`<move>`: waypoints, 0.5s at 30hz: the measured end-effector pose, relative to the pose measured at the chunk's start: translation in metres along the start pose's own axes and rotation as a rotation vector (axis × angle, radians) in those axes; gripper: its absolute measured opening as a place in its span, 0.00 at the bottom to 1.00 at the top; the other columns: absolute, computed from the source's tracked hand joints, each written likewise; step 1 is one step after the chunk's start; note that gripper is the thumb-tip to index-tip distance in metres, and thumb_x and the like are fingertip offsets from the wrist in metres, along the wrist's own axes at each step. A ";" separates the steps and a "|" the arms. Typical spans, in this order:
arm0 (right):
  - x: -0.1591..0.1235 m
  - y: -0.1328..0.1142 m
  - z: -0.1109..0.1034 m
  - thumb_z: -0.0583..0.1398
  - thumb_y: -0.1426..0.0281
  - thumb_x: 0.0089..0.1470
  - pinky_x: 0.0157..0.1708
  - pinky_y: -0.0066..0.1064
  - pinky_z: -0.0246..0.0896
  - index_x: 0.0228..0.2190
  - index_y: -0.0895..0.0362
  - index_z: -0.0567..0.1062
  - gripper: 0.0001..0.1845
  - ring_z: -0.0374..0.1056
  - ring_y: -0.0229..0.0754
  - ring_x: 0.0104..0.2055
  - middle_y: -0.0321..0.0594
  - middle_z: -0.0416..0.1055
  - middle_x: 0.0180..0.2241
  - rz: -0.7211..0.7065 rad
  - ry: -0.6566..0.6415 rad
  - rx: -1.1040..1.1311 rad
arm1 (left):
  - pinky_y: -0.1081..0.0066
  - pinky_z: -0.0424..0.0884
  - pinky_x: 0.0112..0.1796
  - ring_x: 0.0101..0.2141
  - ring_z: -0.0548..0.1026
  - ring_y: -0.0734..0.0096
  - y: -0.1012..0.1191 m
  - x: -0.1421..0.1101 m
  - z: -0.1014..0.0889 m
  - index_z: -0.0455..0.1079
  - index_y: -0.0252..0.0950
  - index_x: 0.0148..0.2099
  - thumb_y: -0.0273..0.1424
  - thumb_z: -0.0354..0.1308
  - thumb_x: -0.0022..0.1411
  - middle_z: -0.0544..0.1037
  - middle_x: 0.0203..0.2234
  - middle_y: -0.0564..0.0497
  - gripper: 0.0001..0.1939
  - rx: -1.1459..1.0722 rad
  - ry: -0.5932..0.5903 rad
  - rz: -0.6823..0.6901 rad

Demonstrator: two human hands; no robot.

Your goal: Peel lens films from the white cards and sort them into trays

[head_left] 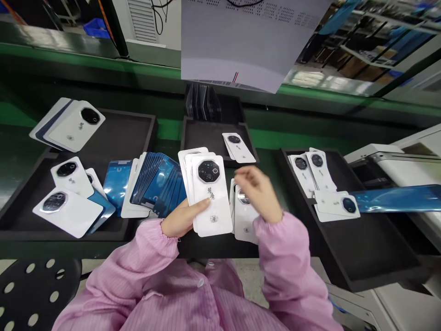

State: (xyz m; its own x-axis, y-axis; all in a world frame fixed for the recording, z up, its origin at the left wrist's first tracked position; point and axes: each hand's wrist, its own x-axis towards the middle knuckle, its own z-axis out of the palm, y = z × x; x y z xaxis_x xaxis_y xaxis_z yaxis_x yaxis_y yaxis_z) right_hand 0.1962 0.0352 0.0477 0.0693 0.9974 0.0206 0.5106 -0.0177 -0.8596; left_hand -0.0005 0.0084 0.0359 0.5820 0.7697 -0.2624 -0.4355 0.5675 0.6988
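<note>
My left hand (182,216) is closed on a fanned stack of white phone back covers (211,193), each with a dark octagonal camera ring; the thumb presses on the top cover. My right hand (260,193), blurred by motion, hovers with curled fingers over another white back cover (245,219) lying just right of the stack. I cannot make out whether those fingers grip it. Both arms wear pink sleeves.
A fan of blue film sheets (156,181) lies left of the stack. Black trays hold more white covers at left (70,202), centre back (238,146) and right (322,177). A blue film strip (396,198) lies on a white machine at right. A paper sheet (248,41) hangs above.
</note>
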 end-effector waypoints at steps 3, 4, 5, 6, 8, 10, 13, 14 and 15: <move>-0.038 -0.006 0.021 0.63 0.58 0.45 0.28 0.32 0.67 0.37 0.56 0.68 0.20 0.70 0.40 0.29 0.39 0.72 0.32 0.058 -0.289 0.392 | 0.67 0.74 0.37 0.37 0.78 0.60 -0.005 0.003 -0.003 0.64 0.33 0.56 0.36 0.57 0.59 0.78 0.42 0.41 0.24 0.051 0.009 0.021; -0.043 -0.005 0.027 0.63 0.59 0.45 0.29 0.32 0.68 0.36 0.56 0.68 0.18 0.70 0.41 0.31 0.39 0.72 0.32 0.074 -0.250 0.458 | 0.68 0.75 0.33 0.33 0.79 0.61 -0.007 0.003 -0.003 0.63 0.34 0.57 0.39 0.57 0.58 0.79 0.41 0.41 0.26 0.069 -0.002 -0.004; -0.046 -0.004 0.031 0.63 0.60 0.46 0.31 0.33 0.68 0.35 0.56 0.68 0.17 0.70 0.41 0.33 0.39 0.73 0.32 0.086 -0.174 0.497 | 0.69 0.75 0.29 0.30 0.79 0.62 -0.009 0.003 -0.004 0.62 0.34 0.58 0.43 0.56 0.57 0.79 0.39 0.40 0.29 0.084 -0.019 -0.039; -0.047 -0.002 0.034 0.63 0.60 0.46 0.32 0.33 0.68 0.34 0.56 0.68 0.16 0.70 0.41 0.34 0.39 0.73 0.32 0.092 -0.104 0.514 | 0.70 0.75 0.25 0.27 0.79 0.62 -0.011 0.002 -0.004 0.61 0.34 0.59 0.46 0.55 0.56 0.79 0.38 0.40 0.32 0.095 -0.040 -0.080; -0.044 0.001 0.035 0.64 0.61 0.46 0.32 0.33 0.68 0.33 0.56 0.69 0.15 0.70 0.41 0.34 0.39 0.72 0.34 0.094 -0.028 0.505 | 0.71 0.74 0.21 0.25 0.78 0.62 -0.013 0.001 -0.003 0.60 0.34 0.59 0.51 0.54 0.54 0.80 0.37 0.40 0.36 0.104 -0.071 -0.150; -0.041 0.003 0.034 0.64 0.61 0.46 0.33 0.34 0.68 0.34 0.56 0.69 0.15 0.70 0.42 0.35 0.40 0.72 0.34 0.090 -0.025 0.475 | 0.71 0.74 0.20 0.25 0.78 0.61 -0.014 0.000 -0.003 0.61 0.34 0.58 0.54 0.52 0.52 0.80 0.37 0.40 0.38 0.098 -0.075 -0.170; -0.041 0.003 0.032 0.63 0.60 0.46 0.34 0.35 0.68 0.34 0.56 0.70 0.15 0.70 0.42 0.36 0.40 0.72 0.35 0.067 -0.014 0.407 | 0.74 0.72 0.20 0.29 0.79 0.60 -0.016 0.000 -0.004 0.64 0.36 0.56 0.57 0.48 0.52 0.79 0.39 0.40 0.38 0.087 -0.105 -0.164; -0.042 0.002 0.032 0.63 0.60 0.46 0.34 0.35 0.68 0.34 0.56 0.70 0.15 0.69 0.42 0.36 0.40 0.72 0.35 0.057 -0.006 0.386 | 0.75 0.71 0.20 0.30 0.79 0.60 -0.017 0.000 -0.006 0.65 0.36 0.56 0.58 0.46 0.52 0.79 0.40 0.40 0.38 0.081 -0.122 -0.159; -0.043 0.002 0.033 0.63 0.60 0.47 0.34 0.34 0.68 0.34 0.55 0.70 0.15 0.69 0.42 0.36 0.40 0.71 0.35 0.048 0.000 0.366 | 0.75 0.71 0.20 0.31 0.79 0.59 -0.018 0.000 -0.007 0.65 0.37 0.56 0.58 0.44 0.52 0.78 0.41 0.40 0.38 0.074 -0.136 -0.154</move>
State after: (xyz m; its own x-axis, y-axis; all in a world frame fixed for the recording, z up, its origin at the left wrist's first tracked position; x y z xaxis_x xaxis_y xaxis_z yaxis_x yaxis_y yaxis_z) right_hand 0.1664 -0.0052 0.0284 0.0858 0.9960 -0.0245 0.1664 -0.0385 -0.9853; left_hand 0.0021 0.0003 0.0186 0.7271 0.6261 -0.2816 -0.2852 0.6487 0.7056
